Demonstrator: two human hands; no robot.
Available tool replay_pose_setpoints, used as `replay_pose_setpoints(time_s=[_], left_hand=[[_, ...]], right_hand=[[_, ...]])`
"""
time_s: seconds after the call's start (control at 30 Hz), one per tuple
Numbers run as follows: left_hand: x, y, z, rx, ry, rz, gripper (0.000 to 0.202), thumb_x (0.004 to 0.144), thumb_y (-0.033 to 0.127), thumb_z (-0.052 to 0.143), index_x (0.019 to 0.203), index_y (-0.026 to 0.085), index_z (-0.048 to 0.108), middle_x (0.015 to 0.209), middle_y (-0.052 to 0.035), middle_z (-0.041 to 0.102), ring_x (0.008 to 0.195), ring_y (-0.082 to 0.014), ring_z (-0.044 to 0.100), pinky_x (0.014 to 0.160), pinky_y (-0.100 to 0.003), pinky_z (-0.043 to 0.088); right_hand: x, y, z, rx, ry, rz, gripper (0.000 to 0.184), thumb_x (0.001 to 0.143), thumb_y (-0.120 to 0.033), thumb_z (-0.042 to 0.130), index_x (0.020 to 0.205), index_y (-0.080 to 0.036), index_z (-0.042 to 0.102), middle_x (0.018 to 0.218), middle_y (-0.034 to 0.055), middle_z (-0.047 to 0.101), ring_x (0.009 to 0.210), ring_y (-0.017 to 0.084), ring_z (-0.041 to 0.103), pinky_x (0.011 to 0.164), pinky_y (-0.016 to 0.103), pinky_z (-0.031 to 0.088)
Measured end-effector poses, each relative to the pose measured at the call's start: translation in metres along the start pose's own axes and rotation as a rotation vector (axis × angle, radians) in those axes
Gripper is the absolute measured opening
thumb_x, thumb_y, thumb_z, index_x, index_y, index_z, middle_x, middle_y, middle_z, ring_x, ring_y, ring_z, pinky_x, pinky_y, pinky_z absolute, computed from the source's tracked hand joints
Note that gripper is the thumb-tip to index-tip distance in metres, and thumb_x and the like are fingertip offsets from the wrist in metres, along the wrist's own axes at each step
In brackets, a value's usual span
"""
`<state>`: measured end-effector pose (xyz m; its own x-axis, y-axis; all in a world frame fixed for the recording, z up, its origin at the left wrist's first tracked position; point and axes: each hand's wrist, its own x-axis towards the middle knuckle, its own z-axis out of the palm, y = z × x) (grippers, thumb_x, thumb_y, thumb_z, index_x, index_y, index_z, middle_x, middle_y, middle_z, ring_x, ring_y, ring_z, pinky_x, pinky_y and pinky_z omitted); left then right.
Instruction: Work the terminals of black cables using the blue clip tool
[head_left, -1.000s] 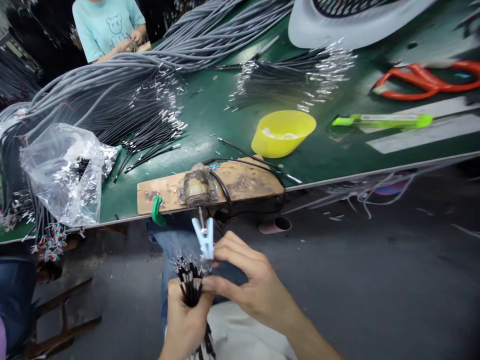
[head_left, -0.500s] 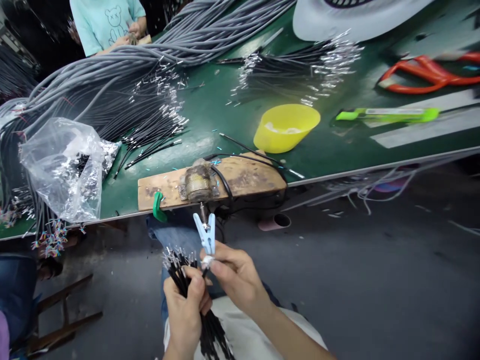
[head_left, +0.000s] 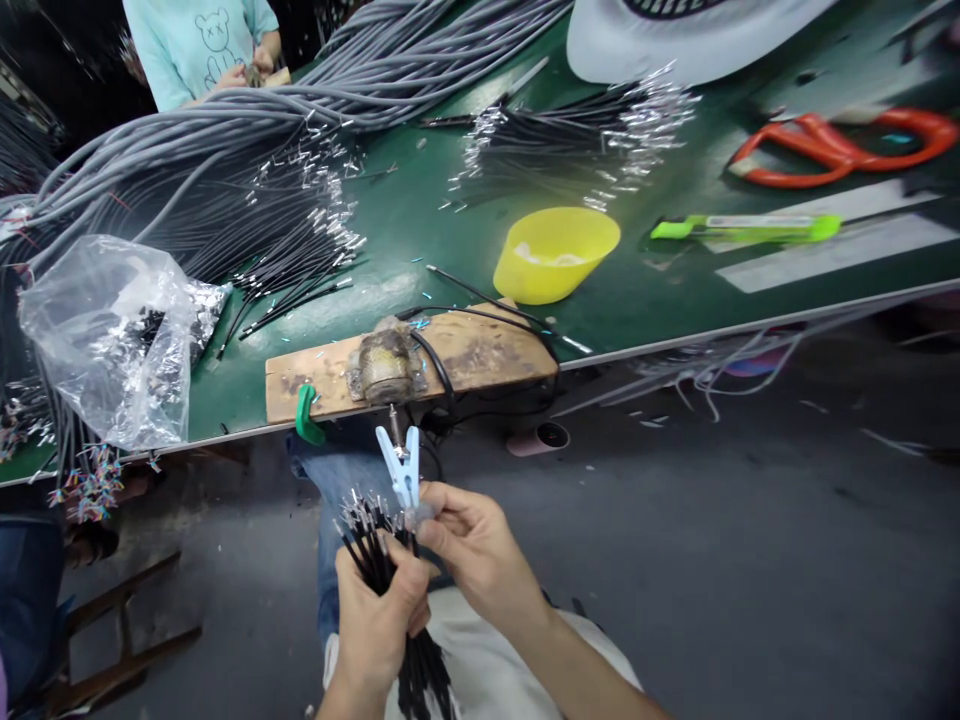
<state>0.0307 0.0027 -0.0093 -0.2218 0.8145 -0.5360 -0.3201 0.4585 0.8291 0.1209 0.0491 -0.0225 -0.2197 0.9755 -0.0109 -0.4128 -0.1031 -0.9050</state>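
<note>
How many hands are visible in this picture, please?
4: left hand around black wires; right hand by the blue peg; a co-worker's two hands, upper left. Others may be hidden.

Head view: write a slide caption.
Left hand grips a bundle of thin black cables; right hand at a pale blue plastic clothespin.

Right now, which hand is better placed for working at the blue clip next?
Likely the right hand: it is at the lower end of the blue clip, while the left hand grips the black cable bundle.
</note>
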Motion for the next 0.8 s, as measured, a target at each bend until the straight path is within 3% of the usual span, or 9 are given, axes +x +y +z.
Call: replay_pose_setpoints(time_s=[0.1, 0.17, 0.23, 0.37, 0.47, 0.53, 0.63, 0.7, 0.8], left_hand=[[-0.002, 0.000, 0.001, 0.078, 0.044, 0.052, 0.049, 0.052, 0.064, 0.070, 0.059, 0.023, 0.043, 0.042, 0.0075, 0.036, 0.031, -0.0059, 0.027, 0.030, -0.022, 0.025], [-0.002, 0.000, -0.001, 0.144, 0.039, 0.101, 0.045, 0.058, 0.063, 0.066, 0.056, 0.022, 0.049, 0.038, 0.0072, 0.033, 0.030, -0.0066, 0.026, 0.029, -0.023, 0.025], [-0.001, 0.002, -0.004, 0.182, 0.018, 0.161, 0.039, 0.063, 0.058, 0.066, 0.055, 0.020, 0.058, 0.036, 0.0057, 0.037, 0.030, -0.0071, 0.029, 0.030, -0.023, 0.028], [0.011, 0.012, -0.011, 0.185, -0.031, 0.275, 0.022, 0.059, 0.041, 0.075, 0.057, 0.019, 0.070, 0.048, -0.0015, 0.061, 0.045, -0.0126, 0.053, 0.047, -0.025, 0.047], [0.027, 0.025, -0.017, 0.215, -0.118, 0.179, 0.023, 0.046, 0.038, 0.081, 0.047, 0.019, 0.069, 0.043, -0.0031, 0.062, 0.040, -0.0148, 0.055, 0.040, -0.026, 0.046], [0.033, 0.033, -0.019, 0.227, -0.131, 0.089, 0.025, 0.038, 0.038, 0.083, 0.041, 0.019, 0.067, 0.038, -0.0027, 0.060, 0.034, -0.0150, 0.052, 0.033, -0.026, 0.043], [0.029, 0.040, -0.019, 0.221, -0.086, 0.048, 0.026, 0.033, 0.037, 0.085, 0.040, 0.020, 0.067, 0.038, -0.0029, 0.061, 0.036, -0.0161, 0.054, 0.036, -0.027, 0.044], [0.017, 0.039, -0.015, 0.221, -0.013, 0.129, 0.024, 0.038, 0.038, 0.084, 0.043, 0.021, 0.068, 0.043, -0.0035, 0.063, 0.041, -0.0170, 0.057, 0.042, -0.027, 0.046], [0.001, 0.033, -0.008, 0.241, 0.196, 0.346, 0.018, 0.055, 0.039, 0.077, 0.054, 0.023, 0.072, 0.055, -0.0034, 0.068, 0.051, -0.0186, 0.061, 0.054, -0.031, 0.049]], right_hand=[[-0.004, 0.003, 0.002, -0.239, 0.164, -0.381, 0.016, 0.082, -0.024, 0.058, 0.067, -0.019, 0.058, 0.061, 0.0007, 0.052, 0.057, 0.014, 0.047, 0.052, 0.025, 0.038], [-0.004, 0.002, 0.000, -0.355, 0.190, -0.582, 0.010, 0.081, -0.016, 0.057, 0.072, -0.019, 0.061, 0.066, 0.0023, 0.055, 0.063, 0.015, 0.048, 0.058, 0.028, 0.039], [-0.002, -0.001, -0.004, -0.296, 0.081, -0.508, 0.010, 0.083, -0.021, 0.056, 0.074, -0.019, 0.061, 0.067, 0.0026, 0.054, 0.064, 0.015, 0.047, 0.059, 0.028, 0.039], [0.007, -0.009, -0.015, 0.141, -0.275, 0.124, 0.032, 0.078, -0.047, 0.060, 0.071, -0.016, 0.058, 0.064, 0.0000, 0.048, 0.058, 0.012, 0.044, 0.053, 0.025, 0.036], [0.021, -0.015, -0.023, 0.206, -0.380, 0.355, 0.040, 0.068, -0.052, 0.067, 0.072, -0.014, 0.059, 0.065, -0.0002, 0.050, 0.059, 0.011, 0.045, 0.056, 0.024, 0.037], [0.033, -0.019, -0.026, 0.134, -0.300, 0.344, 0.040, 0.066, -0.052, 0.069, 0.070, -0.014, 0.058, 0.062, -0.0016, 0.049, 0.057, 0.010, 0.044, 0.055, 0.023, 0.037], [0.043, -0.025, -0.024, -0.013, -0.137, 0.196, 0.039, 0.071, -0.054, 0.062, 0.064, -0.016, 0.056, 0.055, -0.0034, 0.045, 0.052, 0.010, 0.040, 0.050, 0.023, 0.034], [0.039, -0.027, -0.020, -0.159, -0.031, 0.063, 0.037, 0.078, -0.052, 0.056, 0.063, -0.017, 0.056, 0.055, -0.0018, 0.047, 0.052, 0.011, 0.042, 0.049, 0.024, 0.035], [0.020, -0.026, -0.015, -0.343, 0.133, -0.240, 0.025, 0.079, -0.041, 0.059, 0.068, -0.019, 0.057, 0.059, 0.0007, 0.053, 0.056, 0.014, 0.046, 0.052, 0.027, 0.039]])
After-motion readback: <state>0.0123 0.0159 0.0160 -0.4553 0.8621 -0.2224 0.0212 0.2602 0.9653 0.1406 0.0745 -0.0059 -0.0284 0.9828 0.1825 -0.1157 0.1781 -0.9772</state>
